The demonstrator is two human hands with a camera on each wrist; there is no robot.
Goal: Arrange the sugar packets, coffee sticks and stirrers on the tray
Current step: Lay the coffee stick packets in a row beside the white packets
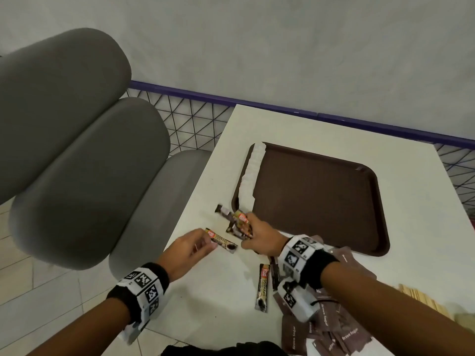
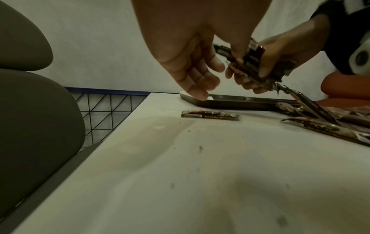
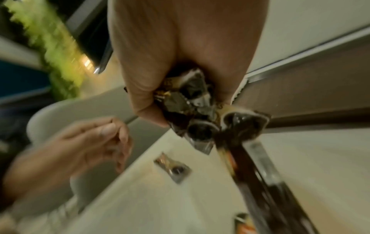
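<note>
My right hand [image 1: 250, 233] grips a bunch of coffee sticks [image 1: 237, 222] just off the near left corner of the brown tray [image 1: 321, 196]; their ends fan out under the fingers [image 3: 202, 114]. A row of white sugar packets [image 1: 253, 173] lies along the tray's left edge. My left hand [image 1: 201, 245] hovers with loosely curled fingers [image 2: 197, 79] over a single coffee stick [image 2: 210, 114] that lies flat on the white table [image 1: 218, 304], holding nothing. Another coffee stick [image 1: 263, 287] lies nearer me. Brown sugar packets [image 1: 321, 330] are heaped under my right forearm. Wooden stirrers [image 1: 424, 299] lie at the right.
Grey padded seat cushions [image 1: 77, 150] stand close to the table's left edge. A black wire fence with a purple rail [image 1: 195, 116] runs behind the table. Most of the tray's floor is bare.
</note>
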